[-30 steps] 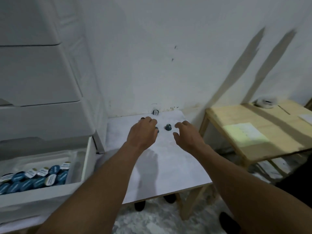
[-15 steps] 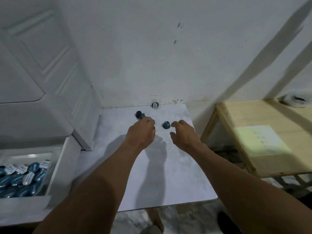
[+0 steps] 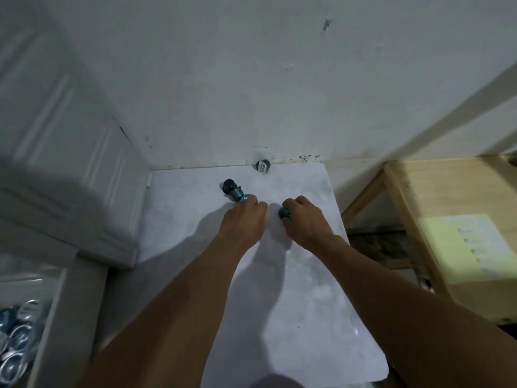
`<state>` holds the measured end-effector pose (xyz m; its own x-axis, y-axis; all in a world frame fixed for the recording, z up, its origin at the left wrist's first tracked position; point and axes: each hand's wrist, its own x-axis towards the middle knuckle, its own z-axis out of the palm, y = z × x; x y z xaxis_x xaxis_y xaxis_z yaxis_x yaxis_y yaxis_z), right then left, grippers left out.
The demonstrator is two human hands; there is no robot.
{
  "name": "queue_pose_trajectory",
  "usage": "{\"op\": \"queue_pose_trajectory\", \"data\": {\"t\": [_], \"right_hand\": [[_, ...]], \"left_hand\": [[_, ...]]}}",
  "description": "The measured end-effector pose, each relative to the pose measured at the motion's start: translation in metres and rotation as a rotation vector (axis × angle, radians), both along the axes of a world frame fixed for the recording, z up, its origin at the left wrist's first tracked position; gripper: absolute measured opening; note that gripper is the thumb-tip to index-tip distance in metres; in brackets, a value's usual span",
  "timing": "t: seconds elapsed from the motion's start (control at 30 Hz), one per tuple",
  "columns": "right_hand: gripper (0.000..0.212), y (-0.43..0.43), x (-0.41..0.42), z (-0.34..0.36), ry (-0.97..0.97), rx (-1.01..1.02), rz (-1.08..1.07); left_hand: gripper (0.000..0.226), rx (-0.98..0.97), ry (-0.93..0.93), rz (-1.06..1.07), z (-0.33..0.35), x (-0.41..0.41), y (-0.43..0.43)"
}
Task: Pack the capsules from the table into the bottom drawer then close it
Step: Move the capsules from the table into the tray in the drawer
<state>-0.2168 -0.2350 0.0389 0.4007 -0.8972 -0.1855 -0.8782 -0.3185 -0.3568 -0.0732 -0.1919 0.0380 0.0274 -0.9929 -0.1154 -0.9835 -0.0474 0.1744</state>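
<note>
Head view, bottom drawer (image 3: pixel 70 317): open at near left, packed capsules (image 3: pixel 14 331) inside.
Left hand (image 3: pixel 243 219): on the tabletop (image 3: pixel 293 303), fingers curled over a teal capsule (image 3: pixel 245 198); whether this grip is closed, I cannot tell.
Right hand (image 3: pixel 305 219): grip pinching a second capsule (image 3: pixel 284 213).
Beyond: tipped capsule (image 3: pixel 237 193), dark capsule (image 3: pixel 228 185), labelled capsule (image 3: pixel 263 166) at the wall.
Left to do: about five capsules, then closing.

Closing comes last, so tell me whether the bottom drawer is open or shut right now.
Open. The bottom drawer is pulled out at the lower left, its white wall exposed, with capsules visible lying inside it.
</note>
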Motion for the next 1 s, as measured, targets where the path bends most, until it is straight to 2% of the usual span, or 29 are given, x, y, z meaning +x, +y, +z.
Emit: {"op": "queue_pose_trajectory", "data": {"t": [0.17,0.43,0.53,0.63,0.77,0.9,1.0], "right_hand": [[0.037,-0.015,0.009,-0.022,0.051,0.088,-0.02],[0.02,-0.025,0.014,-0.032,0.077,0.102,-0.035],[0.015,-0.021,0.013,-0.025,0.074,0.085,-0.056],[0.031,-0.014,0.006,-0.014,0.05,0.072,-0.064],[0.028,0.008,-0.004,0.008,0.011,0.029,-0.061],[0.025,0.046,-0.012,0.031,-0.125,-0.031,-0.059],[0.016,0.083,-0.014,0.042,-0.158,-0.094,-0.041]], "left_hand": [[0.013,0.073,0.016,-0.035,-0.029,0.009,-0.013],[0.012,0.086,0.09,-0.08,-0.039,0.016,-0.026],[0.02,0.096,0.118,-0.057,-0.031,0.015,-0.024],[0.031,0.093,0.17,-0.04,-0.018,0.012,-0.017],[0.018,0.011,0.15,-0.013,0.008,0.004,0.004],[0.025,-0.109,0.175,0.067,0.036,-0.002,0.044],[0.029,-0.205,0.14,0.117,0.053,-0.002,0.088]]}}
